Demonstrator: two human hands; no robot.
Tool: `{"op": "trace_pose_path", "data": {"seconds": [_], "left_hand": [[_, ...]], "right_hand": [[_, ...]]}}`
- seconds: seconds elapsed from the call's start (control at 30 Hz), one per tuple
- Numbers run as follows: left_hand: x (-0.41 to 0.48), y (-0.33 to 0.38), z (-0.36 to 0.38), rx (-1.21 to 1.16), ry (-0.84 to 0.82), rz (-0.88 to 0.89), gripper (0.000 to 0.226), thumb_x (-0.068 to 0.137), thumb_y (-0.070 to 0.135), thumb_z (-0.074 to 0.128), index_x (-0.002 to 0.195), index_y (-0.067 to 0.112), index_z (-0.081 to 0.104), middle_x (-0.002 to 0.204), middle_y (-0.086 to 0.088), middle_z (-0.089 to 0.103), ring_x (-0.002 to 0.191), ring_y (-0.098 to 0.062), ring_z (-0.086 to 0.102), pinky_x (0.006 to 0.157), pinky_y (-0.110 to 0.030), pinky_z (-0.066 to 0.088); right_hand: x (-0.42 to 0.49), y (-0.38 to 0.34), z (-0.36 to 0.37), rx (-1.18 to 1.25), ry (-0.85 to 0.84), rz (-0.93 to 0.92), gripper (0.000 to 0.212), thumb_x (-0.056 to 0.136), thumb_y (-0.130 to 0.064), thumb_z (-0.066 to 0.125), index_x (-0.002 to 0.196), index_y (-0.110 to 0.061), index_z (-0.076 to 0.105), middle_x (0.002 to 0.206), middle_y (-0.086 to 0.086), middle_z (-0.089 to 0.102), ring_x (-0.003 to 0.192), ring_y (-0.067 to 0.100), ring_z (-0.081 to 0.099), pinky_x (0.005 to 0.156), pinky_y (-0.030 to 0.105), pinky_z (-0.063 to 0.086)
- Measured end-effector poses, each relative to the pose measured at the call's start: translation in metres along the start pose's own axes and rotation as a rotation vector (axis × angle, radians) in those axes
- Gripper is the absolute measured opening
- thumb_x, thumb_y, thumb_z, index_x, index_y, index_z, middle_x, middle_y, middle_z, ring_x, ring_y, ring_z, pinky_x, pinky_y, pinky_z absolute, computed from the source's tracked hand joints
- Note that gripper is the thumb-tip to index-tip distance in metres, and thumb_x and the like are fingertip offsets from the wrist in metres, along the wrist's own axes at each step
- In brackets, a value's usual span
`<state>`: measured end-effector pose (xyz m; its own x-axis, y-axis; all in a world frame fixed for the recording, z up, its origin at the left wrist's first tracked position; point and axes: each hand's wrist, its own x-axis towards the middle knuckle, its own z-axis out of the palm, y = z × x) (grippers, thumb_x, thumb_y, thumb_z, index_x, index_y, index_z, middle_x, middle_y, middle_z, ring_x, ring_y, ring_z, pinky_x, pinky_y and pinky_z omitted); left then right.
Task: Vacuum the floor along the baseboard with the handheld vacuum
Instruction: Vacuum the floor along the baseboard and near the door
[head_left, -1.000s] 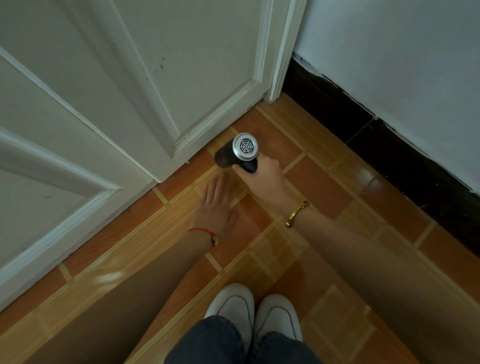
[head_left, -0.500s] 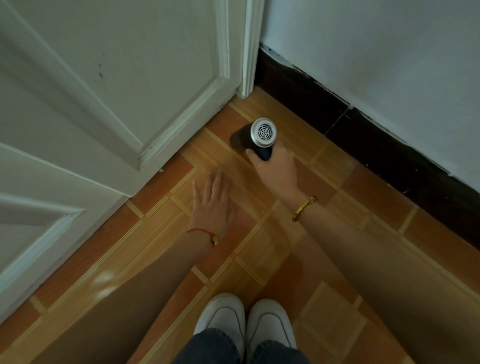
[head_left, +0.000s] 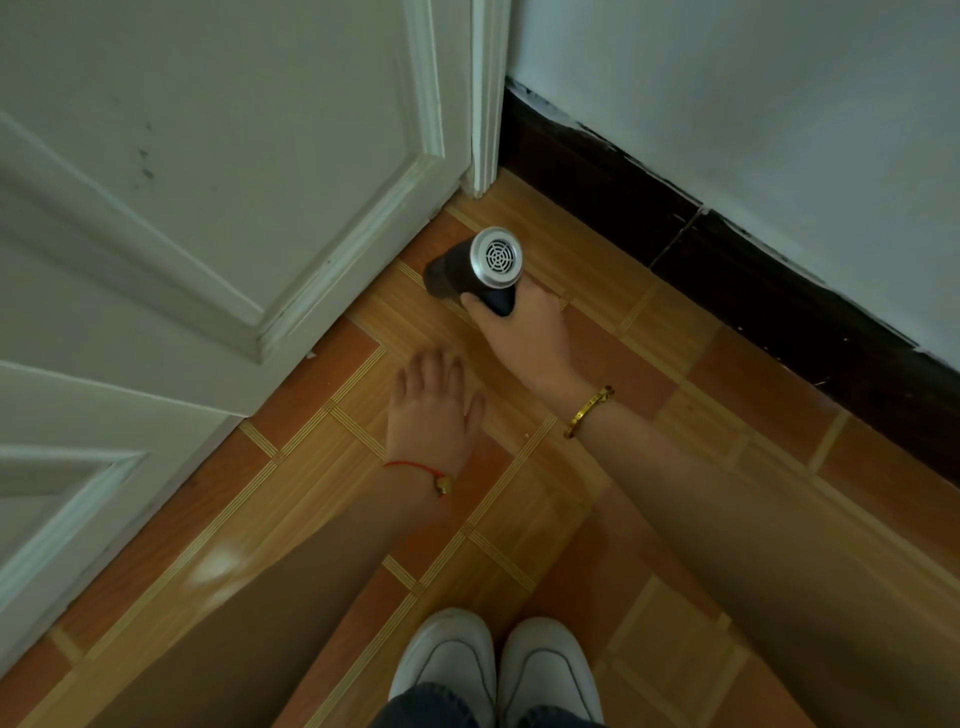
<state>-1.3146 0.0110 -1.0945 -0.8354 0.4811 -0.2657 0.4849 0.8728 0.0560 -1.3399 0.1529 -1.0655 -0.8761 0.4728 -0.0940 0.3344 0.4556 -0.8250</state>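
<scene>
Right hand (head_left: 524, 332) grips handheld vacuum (head_left: 475, 267), nozzle on tiled floor (head_left: 597, 519). White door (head_left: 234, 182) just ahead-left; dark baseboard (head_left: 727, 260) right. Left hand (head_left: 431, 410) flat, fingers spread, on floor.

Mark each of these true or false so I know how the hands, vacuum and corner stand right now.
1. The right hand grips the handheld vacuum. True.
2. The left hand holds a brush. False: it lies open and flat, palm down, over the tiled floor, holding nothing.
3. The vacuum's silver grille end faces up toward the camera. True.
4. The baseboard along the wall is white. False: it is dark, nearly black, under a pale wall.
5. The vacuum is near the corner where the white door meets the baseboard. True.
6. The person is barefoot. False: white shoes show at the bottom.
</scene>
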Motion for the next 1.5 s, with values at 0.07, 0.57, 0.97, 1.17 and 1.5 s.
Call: {"op": "trace_pose_path", "data": {"seconds": [0.07, 0.57, 0.97, 1.17, 1.5], "left_hand": [[0.004, -0.001, -0.001, -0.007, 0.014, -0.001, 0.058, 0.102, 0.047, 0.023, 0.146, 0.013, 0.038, 0.151, -0.013, 0.039, 0.141, -0.03, 0.034, 0.113, -0.042, 0.03], [0.013, -0.004, -0.013, 0.022, 0.177, 0.016, 0.043, 0.099, 0.037, 0.032, 0.118, 0.018, 0.065, 0.116, -0.003, 0.069, 0.113, -0.02, 0.062, 0.12, -0.051, 0.013], [0.031, 0.001, -0.006, -0.026, 0.031, 0.26, 0.062, 0.1, 0.044, 0.026, 0.155, 0.017, 0.019, 0.163, -0.01, 0.013, 0.152, -0.029, -0.001, 0.12, -0.056, -0.003], [0.027, 0.001, 0.005, 0.04, 0.006, 0.265, 0.069, 0.099, 0.051, 0.02, 0.157, 0.018, 0.005, 0.165, -0.006, -0.001, 0.15, -0.027, -0.015, 0.119, -0.055, -0.01], [0.021, 0.007, 0.003, 0.066, 0.003, 0.273, 0.068, 0.1, 0.052, 0.02, 0.157, 0.019, 0.002, 0.165, -0.005, -0.002, 0.15, -0.028, -0.014, 0.12, -0.054, -0.01]], "right_hand": [[0.007, -0.002, 0.001, -0.003, 0.01, 0.009, 0.033, 0.087, -0.037, 0.073, 0.106, -0.011, 0.066, 0.092, -0.002, 0.07, 0.084, 0.013, 0.067, 0.068, 0.031, 0.056], [0.061, -0.006, -0.006, 0.009, 0.175, 0.105, 0.042, 0.088, -0.036, 0.072, 0.119, -0.008, 0.065, 0.11, 0.007, 0.072, 0.101, 0.021, 0.068, 0.075, 0.026, 0.049], [0.089, 0.004, -0.024, -0.009, 0.299, 0.13, 0.051, 0.09, -0.035, 0.07, 0.132, -0.01, 0.057, 0.125, 0.008, 0.068, 0.112, 0.023, 0.066, 0.078, 0.02, 0.042], [0.084, 0.008, -0.023, 0.045, 0.225, 0.124, 0.045, 0.087, -0.036, 0.072, 0.124, -0.011, 0.063, 0.117, 0.005, 0.071, 0.107, 0.019, 0.066, 0.076, 0.02, 0.041], [0.061, 0.015, -0.027, 0.063, 0.154, 0.118, 0.044, 0.088, -0.035, 0.074, 0.12, -0.007, 0.064, 0.111, 0.007, 0.072, 0.102, 0.019, 0.068, 0.076, 0.023, 0.051]]}}
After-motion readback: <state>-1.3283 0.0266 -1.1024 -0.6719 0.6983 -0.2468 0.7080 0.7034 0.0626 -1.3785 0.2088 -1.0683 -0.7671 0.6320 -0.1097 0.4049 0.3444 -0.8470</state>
